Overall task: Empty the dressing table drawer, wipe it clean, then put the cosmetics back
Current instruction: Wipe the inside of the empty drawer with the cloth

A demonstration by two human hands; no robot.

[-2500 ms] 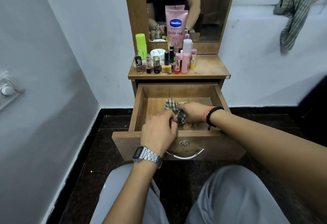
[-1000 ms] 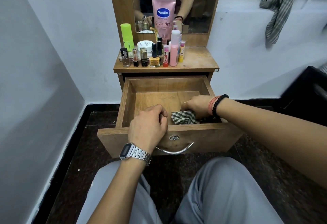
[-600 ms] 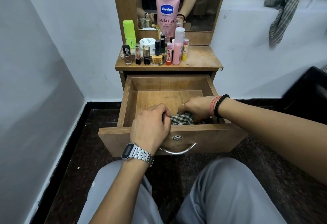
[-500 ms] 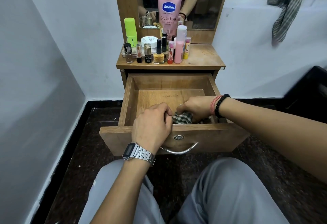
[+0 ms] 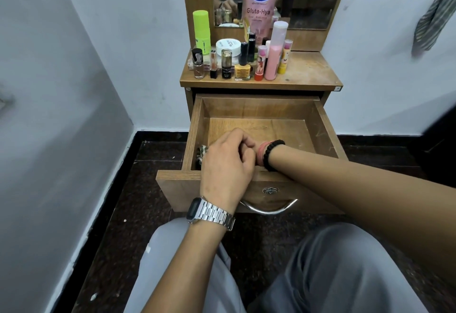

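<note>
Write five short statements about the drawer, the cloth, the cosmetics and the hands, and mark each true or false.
1. The drawer is pulled open. True.
2. The cosmetics lie inside the drawer. False: they stand on the tabletop in front of the mirror; the drawer floor in view is bare wood.
3. The checked cloth shows at the drawer's near left corner. True.
4. The left hand wears beaded bracelets. False: its wrist carries a metal watch; the bracelets are on the right wrist.
5. The right hand is in plain view. False: the left hand covers it, so its grip cannot be seen.
</note>
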